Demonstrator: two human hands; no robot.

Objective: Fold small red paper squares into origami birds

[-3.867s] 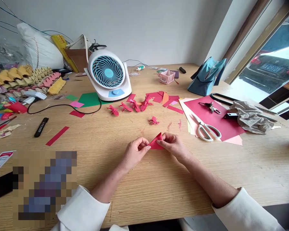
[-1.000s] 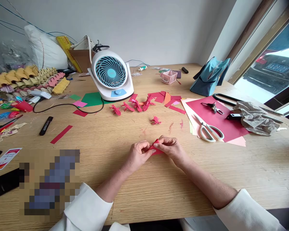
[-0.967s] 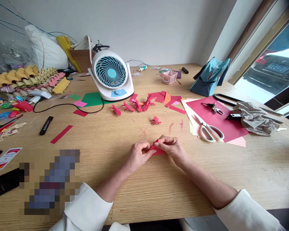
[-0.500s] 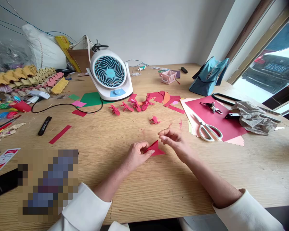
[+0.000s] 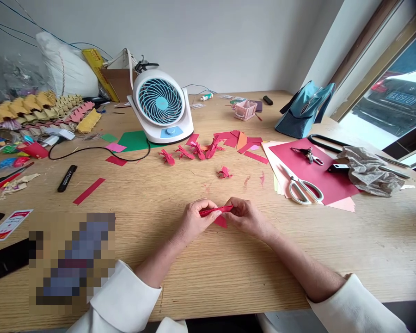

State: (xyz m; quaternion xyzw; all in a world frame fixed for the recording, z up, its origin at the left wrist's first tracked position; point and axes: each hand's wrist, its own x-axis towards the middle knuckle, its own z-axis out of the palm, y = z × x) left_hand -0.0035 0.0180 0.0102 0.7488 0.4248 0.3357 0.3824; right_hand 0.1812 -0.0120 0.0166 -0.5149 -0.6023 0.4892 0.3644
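Note:
A folded piece of red paper [image 5: 221,221] is pinched between both hands near the middle front of the table. My left hand [image 5: 198,219] is closed on its left side, the thumb lying along the fold. On the right, my right hand [image 5: 245,215] grips the other end between thumb and fingers. Part of the paper hangs below the fingertips; the rest is covered by them. Just beyond the hands lies a small folded red paper figure [image 5: 224,172]. Several more red paper figures [image 5: 197,150] stand in a row farther back.
White scissors [image 5: 300,187] lie on red paper sheets [image 5: 319,171] at the right. A white fan [image 5: 162,106] stands at the back with its cord on the table. A black marker [image 5: 67,178] and a red paper strip [image 5: 89,191] lie left; a blue bag [image 5: 303,111] stands back right.
My right hand, apart from the paper before, has come down and left and now pinches it. The paper's upright point has been turned into a narrow level edge. The view has shifted slightly.

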